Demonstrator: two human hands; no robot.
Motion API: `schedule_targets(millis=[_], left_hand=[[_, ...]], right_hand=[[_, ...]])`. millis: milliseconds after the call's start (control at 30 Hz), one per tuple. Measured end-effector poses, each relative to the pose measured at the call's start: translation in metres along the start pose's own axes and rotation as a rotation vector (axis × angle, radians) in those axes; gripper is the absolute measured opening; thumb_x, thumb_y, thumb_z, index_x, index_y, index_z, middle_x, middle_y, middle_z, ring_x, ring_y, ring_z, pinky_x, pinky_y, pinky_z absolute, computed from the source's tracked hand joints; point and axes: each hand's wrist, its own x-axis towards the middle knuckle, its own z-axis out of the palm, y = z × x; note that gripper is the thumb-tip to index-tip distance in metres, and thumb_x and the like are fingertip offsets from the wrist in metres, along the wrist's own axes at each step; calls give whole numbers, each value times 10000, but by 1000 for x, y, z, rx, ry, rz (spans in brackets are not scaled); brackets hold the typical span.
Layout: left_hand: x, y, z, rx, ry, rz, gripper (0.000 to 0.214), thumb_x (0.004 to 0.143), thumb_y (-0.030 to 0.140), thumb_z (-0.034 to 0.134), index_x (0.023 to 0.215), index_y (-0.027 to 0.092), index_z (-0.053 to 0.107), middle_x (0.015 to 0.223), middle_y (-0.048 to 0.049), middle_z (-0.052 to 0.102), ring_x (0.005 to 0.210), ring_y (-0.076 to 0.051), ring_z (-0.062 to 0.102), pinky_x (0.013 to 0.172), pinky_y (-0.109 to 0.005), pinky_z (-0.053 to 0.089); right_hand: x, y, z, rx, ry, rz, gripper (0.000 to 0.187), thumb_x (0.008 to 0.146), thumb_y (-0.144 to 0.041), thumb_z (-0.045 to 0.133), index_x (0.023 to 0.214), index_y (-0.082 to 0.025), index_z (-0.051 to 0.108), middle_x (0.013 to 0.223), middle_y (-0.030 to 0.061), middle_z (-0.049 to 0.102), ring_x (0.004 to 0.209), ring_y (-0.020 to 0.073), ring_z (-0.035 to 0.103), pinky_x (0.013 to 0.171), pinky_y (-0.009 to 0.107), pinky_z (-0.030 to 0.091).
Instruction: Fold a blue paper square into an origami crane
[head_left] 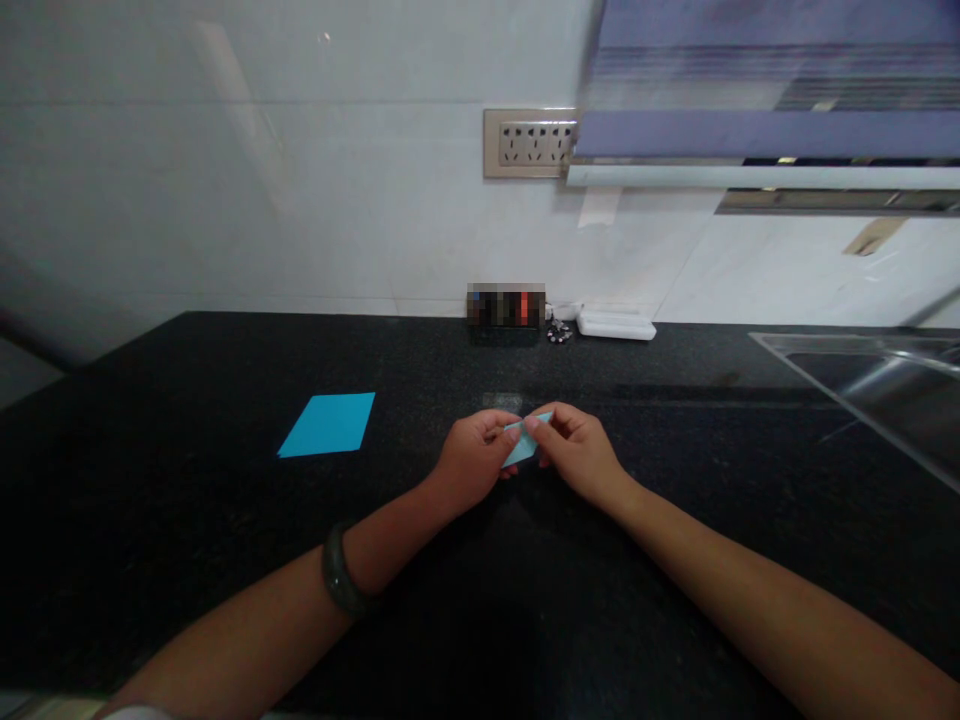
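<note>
A small folded piece of pale blue paper (520, 450) is held between my two hands, a little above the dark countertop. My left hand (478, 455) pinches its left side, thumb on top. On the opposite side, my right hand (579, 448) grips the upper right part with thumb and fingers. Both thumbs nearly meet at the paper's upper edge. My fingers cover much of the paper, so its full shape is hidden. To the left, apart from my hands, a flat sheet of bright blue paper (328, 424) lies on the counter.
The black speckled countertop (225, 560) runs back to a tiled wall. Against the wall stand a blurred dark box (506, 306), a small beaded item (558, 332) and a white long object (616, 325). A metal sink (885, 380) is at right. Wall sockets (534, 144) are above.
</note>
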Motion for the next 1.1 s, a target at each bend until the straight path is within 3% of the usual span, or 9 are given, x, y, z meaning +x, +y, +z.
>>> schedule_targets(millis=[133, 233, 333, 433, 533, 733, 1100], left_hand=[[1, -1, 0, -62, 30, -7, 333, 727, 266, 518, 1035, 145, 480, 702, -19, 588, 553, -112, 569, 455, -212, 457], [4, -2, 0, -75, 68, -58, 259, 732, 278, 515, 936, 118, 512, 690, -36, 597, 555, -114, 578, 453, -204, 452], [5, -4, -2, -14, 84, -55, 209, 740, 296, 505, 833, 113, 545, 695, -49, 612, 551, -114, 586, 460, -200, 446], [4, -7, -4, 141, 103, 53, 218, 756, 317, 483, 836, 136, 574, 736, -49, 629, 610, -126, 600, 515, -215, 458], [0, -7, -6, 403, 136, 222, 228, 783, 318, 446, 810, 163, 611, 712, -32, 633, 647, -124, 591, 577, -222, 446], [-3, -3, -6, 692, 138, 424, 236, 809, 258, 406, 785, 168, 623, 724, -25, 641, 661, -116, 575, 604, -215, 414], [-4, -7, -6, 808, 99, 487, 255, 826, 244, 372, 837, 170, 616, 735, -25, 638, 668, -119, 572, 629, -227, 415]], right_hand=[[0, 5, -1, -33, 51, -23, 192, 741, -359, 498, 761, -171, 532, 570, -22, 499, 463, 90, 442, 424, 211, 354], [0, 6, -3, -127, 109, -81, 176, 765, -343, 475, 774, -177, 533, 572, -17, 497, 479, 98, 447, 442, 220, 358], [0, 5, -5, -327, 146, -238, 124, 758, -285, 497, 761, -176, 557, 665, 15, 527, 574, 116, 483, 504, 237, 381], [-1, 1, -7, -499, 127, -422, 85, 747, -232, 516, 759, -177, 579, 754, 39, 546, 703, 141, 505, 617, 267, 404], [-1, -1, -8, -604, 117, -508, 85, 747, -229, 521, 763, -179, 587, 749, 42, 551, 745, 155, 499, 686, 298, 398], [-3, -1, -7, -660, 145, -536, 66, 744, -205, 514, 739, -173, 572, 737, 44, 548, 732, 157, 492, 684, 307, 395], [-3, -3, -8, -676, 94, -528, 49, 728, -160, 500, 718, -179, 544, 718, 35, 542, 713, 155, 491, 668, 302, 390]])
